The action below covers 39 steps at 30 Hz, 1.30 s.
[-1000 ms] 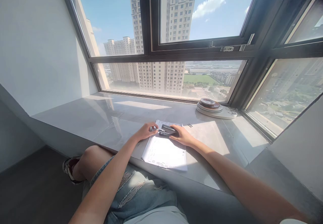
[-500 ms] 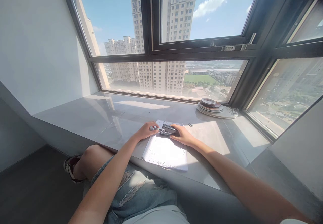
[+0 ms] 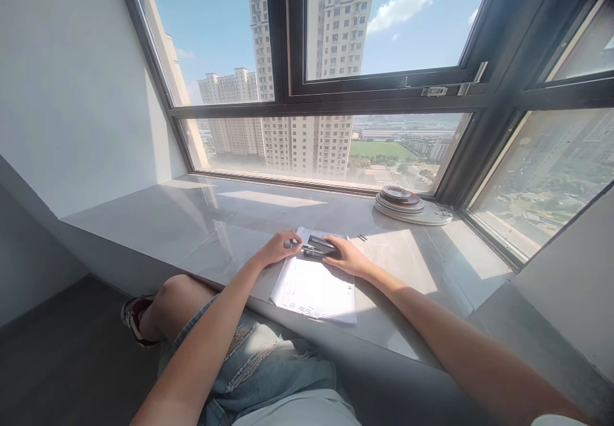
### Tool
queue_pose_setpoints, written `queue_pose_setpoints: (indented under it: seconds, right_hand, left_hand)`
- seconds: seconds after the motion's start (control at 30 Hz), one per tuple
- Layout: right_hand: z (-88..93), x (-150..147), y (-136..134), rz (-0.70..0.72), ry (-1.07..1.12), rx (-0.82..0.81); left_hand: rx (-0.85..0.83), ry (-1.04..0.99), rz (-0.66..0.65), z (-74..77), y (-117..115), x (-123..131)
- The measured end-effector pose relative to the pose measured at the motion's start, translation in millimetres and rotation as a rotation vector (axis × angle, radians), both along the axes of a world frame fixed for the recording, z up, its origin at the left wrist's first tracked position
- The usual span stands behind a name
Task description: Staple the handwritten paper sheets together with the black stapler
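Note:
My right hand (image 3: 346, 257) is wrapped round the back of a black stapler (image 3: 322, 242), whose top arm stands apart from its base. My left hand (image 3: 281, 248) is closed in a pinch at the stapler's left end, on a small grey and metal piece that seems to be part of it. Under the stapler lies a stack of printed white paper (image 3: 314, 288). Two short dark strips, perhaps staples (image 3: 362, 238), rest on the ledge just beyond my right hand. My fingers partly hide the stapler.
The grey tiled ledge (image 3: 254, 218) runs below a dark-framed window (image 3: 326, 106). Stacked plates or round boards (image 3: 398, 205) sit in its far right corner. My bent legs in denim shorts (image 3: 283, 365) are against the ledge's front edge.

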State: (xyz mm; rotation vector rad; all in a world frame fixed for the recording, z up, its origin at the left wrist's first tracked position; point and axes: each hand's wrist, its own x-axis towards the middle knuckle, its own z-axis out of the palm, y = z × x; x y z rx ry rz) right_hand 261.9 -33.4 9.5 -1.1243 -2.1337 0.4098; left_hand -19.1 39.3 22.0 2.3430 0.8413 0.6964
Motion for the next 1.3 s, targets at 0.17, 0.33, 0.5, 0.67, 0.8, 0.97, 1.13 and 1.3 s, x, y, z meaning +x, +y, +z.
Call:
queue_pose_setpoints:
  seconds: [0.17,0.33,0.5,0.67,0.8,0.97,1.13,1.3]
  right_hand:
    - [-2.1,0.6,0.8,-0.016,-0.002,-0.016]
    - [-3.7,1.6,1.6,-0.026,0.000,-0.016]
    - [-2.2,1.2,0.9,-0.027,-0.007,-0.015]
    - [-2.6,1.2,1.4,-0.029,-0.012,-0.010]
    - [-3.5,1.7,2.0,-0.023,-0.014,-0.003]
    - [-3.5,2.2,1.9,-0.020,-0.012,-0.001]
    - [-3.4,2.1,2.5,-0.017,-0.012,0.005]
    - [-2.3,1.6,2.0,-0.015,-0.016,0.001]
  left_hand:
    - [0.007,0.004,0.021,-1.0,0.8,-0.3]
    - [-0.003,0.014,0.046,-0.9,1.5,-0.9]
    - [0.011,0.035,0.051,-1.8,2.8,-1.8]
    - [0.020,0.036,0.046,-1.1,2.1,-2.0]
    - [0.007,0.048,0.051,0.8,0.7,-2.0]
    - [0.001,0.045,0.053,-0.1,1.6,-2.7]
    - [-0.002,0.022,0.057,1.4,0.4,-3.2]
    - [0.004,0.006,0.047,3.8,-1.5,-3.5]
